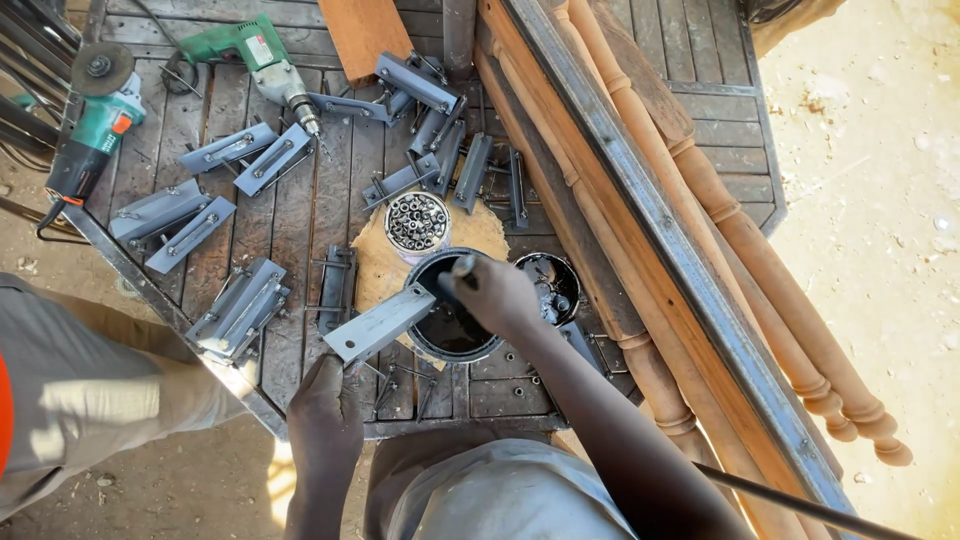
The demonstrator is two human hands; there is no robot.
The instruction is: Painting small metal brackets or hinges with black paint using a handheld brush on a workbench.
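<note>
Two hands work over a black paint can [452, 330]: the left hand [325, 400] grips a grey metal bracket [380, 323] at nine o'clock, angled over the can so drips fall inside; the right hand [497, 293] closes on a brush.

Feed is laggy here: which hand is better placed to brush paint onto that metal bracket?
Likely the right hand: it grips the brush over the black paint can, beside the bracket, which the left hand steadies.
</note>
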